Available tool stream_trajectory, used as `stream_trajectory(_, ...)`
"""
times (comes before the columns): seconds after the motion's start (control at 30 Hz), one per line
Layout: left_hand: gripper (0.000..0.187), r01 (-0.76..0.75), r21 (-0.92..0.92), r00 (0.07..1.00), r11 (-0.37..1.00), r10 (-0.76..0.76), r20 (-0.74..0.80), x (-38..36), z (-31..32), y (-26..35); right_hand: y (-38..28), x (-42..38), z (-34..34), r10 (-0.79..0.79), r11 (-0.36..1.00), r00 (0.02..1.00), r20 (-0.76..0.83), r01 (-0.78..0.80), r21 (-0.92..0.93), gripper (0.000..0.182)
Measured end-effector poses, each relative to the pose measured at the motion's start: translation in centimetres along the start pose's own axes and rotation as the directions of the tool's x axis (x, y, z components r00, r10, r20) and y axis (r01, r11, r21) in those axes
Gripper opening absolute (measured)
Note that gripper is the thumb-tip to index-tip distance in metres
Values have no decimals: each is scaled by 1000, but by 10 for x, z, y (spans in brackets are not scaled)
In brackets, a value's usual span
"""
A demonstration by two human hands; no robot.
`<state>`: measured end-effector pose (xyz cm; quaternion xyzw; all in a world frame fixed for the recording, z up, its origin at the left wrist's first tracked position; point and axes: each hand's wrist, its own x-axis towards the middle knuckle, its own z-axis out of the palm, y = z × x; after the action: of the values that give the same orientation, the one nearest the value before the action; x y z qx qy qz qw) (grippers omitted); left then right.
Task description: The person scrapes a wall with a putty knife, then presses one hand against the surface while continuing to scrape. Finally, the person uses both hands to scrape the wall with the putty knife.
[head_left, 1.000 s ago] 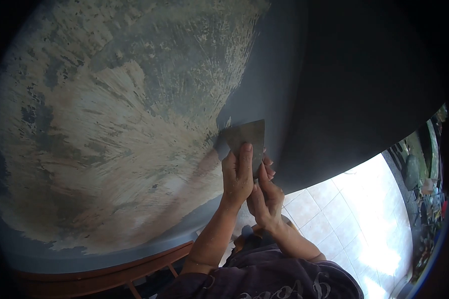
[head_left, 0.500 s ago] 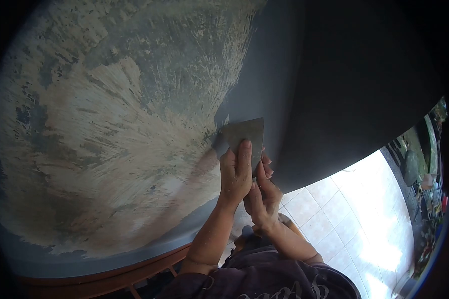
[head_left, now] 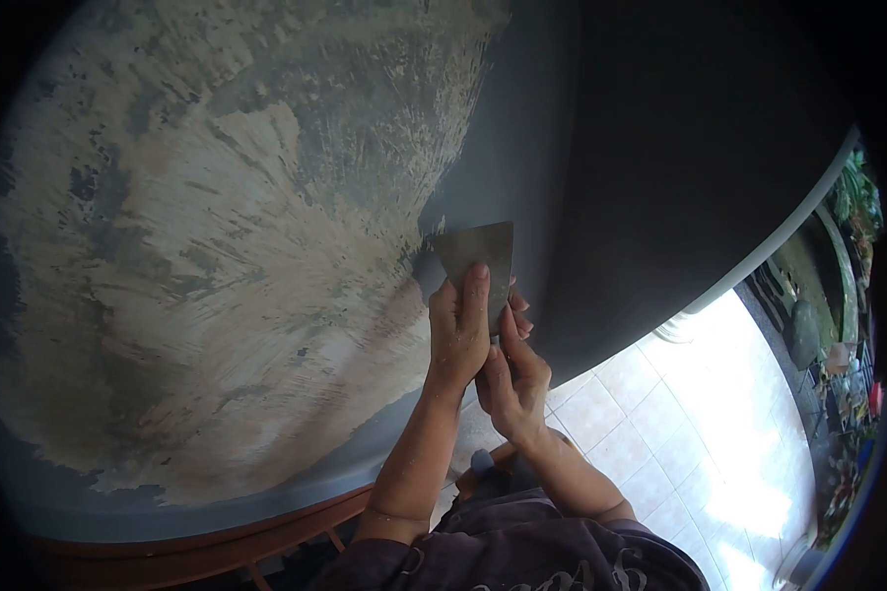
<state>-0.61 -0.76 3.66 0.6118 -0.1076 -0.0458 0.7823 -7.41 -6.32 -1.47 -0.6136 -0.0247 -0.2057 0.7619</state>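
Observation:
A broad metal putty knife (head_left: pixel 485 246) points upward, its wide edge at the border between scraped wall and grey paint. My left hand (head_left: pixel 460 330) is closed round it, thumb pressed flat along the blade's face. Lower down, my right hand (head_left: pixel 518 379) is also closed on the tool, its fingertips showing beside the blade's right edge. The handle is mostly hidden by both hands. To the left, the wall (head_left: pixel 237 227) shows a large rough patch of beige and grey where paint is stripped. Pale specks dot my left hand and forearm.
Smooth grey paint (head_left: pixel 508 148) runs right of the patch into a dark wall face (head_left: pixel 700 138). A reddish-brown railing (head_left: pixel 207 552) lies along the lower left. Pale floor tiles (head_left: pixel 611 409) shine at lower right, with plants (head_left: pixel 855 187) and stones beyond.
The view has tilted slightly. In the picture, my hands and the putty knife sit a little higher and further left; both hands keep the same hold.

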Motion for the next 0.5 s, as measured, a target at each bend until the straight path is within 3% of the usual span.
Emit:
stream_trajectory(0.3, 41, 2, 47, 1000, 999, -3, 13, 3, -7, -1, 1, 2, 8, -35, 999, 999, -26, 36, 16, 47)
stream_trajectory(0.4, 41, 17, 58, 999, 998, -18, 28, 9, -5, 4, 2, 10, 11, -148, 986, 985, -83, 141, -86, 47)
stream_trajectory(0.5, 41, 29, 54, 999, 998, -31, 26, 11, -2, 9, -11, 11, 9, -86, 994, 994, -69, 81, -80, 47)
